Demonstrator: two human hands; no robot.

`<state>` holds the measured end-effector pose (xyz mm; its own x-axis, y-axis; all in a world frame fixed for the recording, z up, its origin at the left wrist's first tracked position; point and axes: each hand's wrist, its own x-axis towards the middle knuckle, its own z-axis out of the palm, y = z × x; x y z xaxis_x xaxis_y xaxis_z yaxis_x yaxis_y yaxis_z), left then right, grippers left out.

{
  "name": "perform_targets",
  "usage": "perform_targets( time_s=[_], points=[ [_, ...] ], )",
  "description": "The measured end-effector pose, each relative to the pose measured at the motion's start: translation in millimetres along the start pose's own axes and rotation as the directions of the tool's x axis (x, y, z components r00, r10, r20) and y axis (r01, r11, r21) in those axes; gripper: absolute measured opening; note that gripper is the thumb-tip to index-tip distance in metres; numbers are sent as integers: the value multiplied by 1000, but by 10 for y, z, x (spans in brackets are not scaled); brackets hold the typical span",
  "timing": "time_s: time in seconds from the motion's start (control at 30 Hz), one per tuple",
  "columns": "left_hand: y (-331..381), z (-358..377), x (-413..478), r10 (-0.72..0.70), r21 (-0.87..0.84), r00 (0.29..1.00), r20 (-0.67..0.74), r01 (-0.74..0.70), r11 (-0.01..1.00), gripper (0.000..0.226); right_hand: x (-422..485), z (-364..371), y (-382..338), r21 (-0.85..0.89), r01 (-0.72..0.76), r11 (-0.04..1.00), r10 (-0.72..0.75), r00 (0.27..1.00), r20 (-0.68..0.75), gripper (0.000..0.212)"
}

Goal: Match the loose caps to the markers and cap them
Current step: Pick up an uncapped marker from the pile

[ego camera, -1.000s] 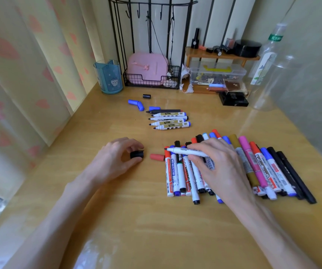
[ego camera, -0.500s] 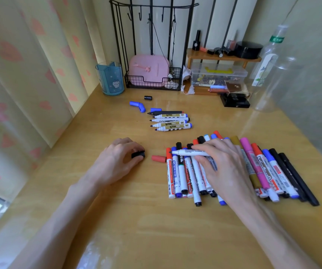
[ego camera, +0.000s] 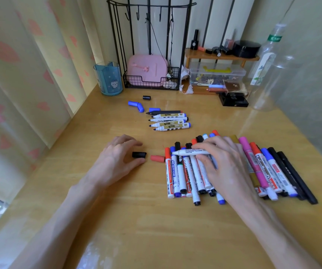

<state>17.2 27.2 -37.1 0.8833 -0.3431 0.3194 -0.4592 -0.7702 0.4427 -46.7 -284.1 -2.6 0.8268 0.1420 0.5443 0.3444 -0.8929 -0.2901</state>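
Note:
A loose black cap (ego camera: 139,154) lies on the wooden table (ego camera: 136,220). My left hand (ego camera: 115,162) sits around it, index finger above and thumb just below, with a gap showing. A red cap (ego camera: 157,158) lies just right of it. My right hand (ego camera: 224,164) pinches a white uncapped marker (ego camera: 191,152), tip pointing left, over a pile of capped markers (ego camera: 183,177). Farther back lie several uncapped markers (ego camera: 169,121), two blue caps (ego camera: 135,104) touching end to end, a third blue cap (ego camera: 154,109) and a small black cap (ego camera: 146,97).
More capped markers (ego camera: 272,167) fan out to the right of my right hand. At the back stand a blue cup (ego camera: 108,78), a wire rack with a pink case (ego camera: 146,72), a clear box (ego camera: 216,74) under a wooden shelf, a black box (ego camera: 233,100) and a clear bottle (ego camera: 266,70). A curtain hangs left.
My left fingers, which pinched the black cap, have lifted apart so the whole cap shows. My right hand keeps the white marker in about the same place.

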Motion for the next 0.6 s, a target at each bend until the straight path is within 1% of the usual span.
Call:
perform_targets(
  time_s=[0.13, 0.23, 0.3, 0.33, 0.5, 0.6],
  points=[
    [12, -8, 7, 14, -23, 1000, -4, -14, 1000, 22, -3, -5, -4, -14, 2, 1000, -2, 1000, -7, 21],
    [190, -70, 19, -12, -214, 999, -31, 5, 977, 28, -2, 5, -25, -5, 16, 1000, -16, 1000, -11, 20],
    [310, -88, 19, -1, -338, 1000, -13, -4, 941, 25, -7, 15, -51, 25, 32, 999, -32, 999, -5, 20],
    [355, -86, 12, 11, -369, 1000, -7, -13, 930, 22, -11, 18, -66, 40, 44, 998, -44, 999, -1, 19],
    [452, -23, -13, 7, -432, 1000, 8, -3, 902, 20, -10, 35, -125, 58, 80, 995, -79, 997, -15, 21],
    [497, 10, -23, 24, -438, 1000, 9, -17, 899, 19, -19, 51, -168, 77, 99, 992, -98, 995, -14, 23]
  ],
)
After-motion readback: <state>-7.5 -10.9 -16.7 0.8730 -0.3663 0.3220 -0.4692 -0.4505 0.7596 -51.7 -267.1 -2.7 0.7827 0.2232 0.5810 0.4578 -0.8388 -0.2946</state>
